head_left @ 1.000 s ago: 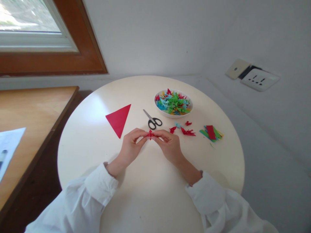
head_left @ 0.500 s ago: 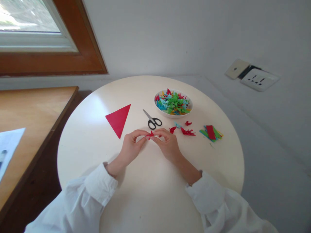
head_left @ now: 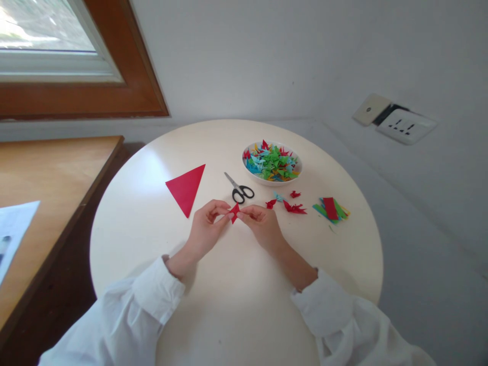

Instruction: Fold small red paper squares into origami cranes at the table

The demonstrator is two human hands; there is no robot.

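Note:
A small folded piece of red paper [head_left: 235, 213] is pinched between the fingertips of my two hands, over the middle of the round white table. My left hand [head_left: 209, 222] grips its left side and my right hand [head_left: 263, 223] its right side, thumbs towards me. Just beyond my fingers lie scissors [head_left: 238, 189] with black handles. A large red paper triangle [head_left: 186, 189] rests flat to the left. Beside my right hand are several small folded paper birds, among them a red one [head_left: 295, 207] and a light blue one [head_left: 279, 196].
A white bowl [head_left: 272, 183] heaped with colourful folded paper birds stands at the back right. Coloured paper slips [head_left: 331, 209] lie in a pile on the right. A wooden desk [head_left: 49, 178] with a printed sheet [head_left: 15, 229] is at the left; a wall socket [head_left: 406, 126] is at the right.
The red paper between my fingers has turned and now shows a flatter, upright pointed face. My hands have barely shifted; everything else on the table stays in place.

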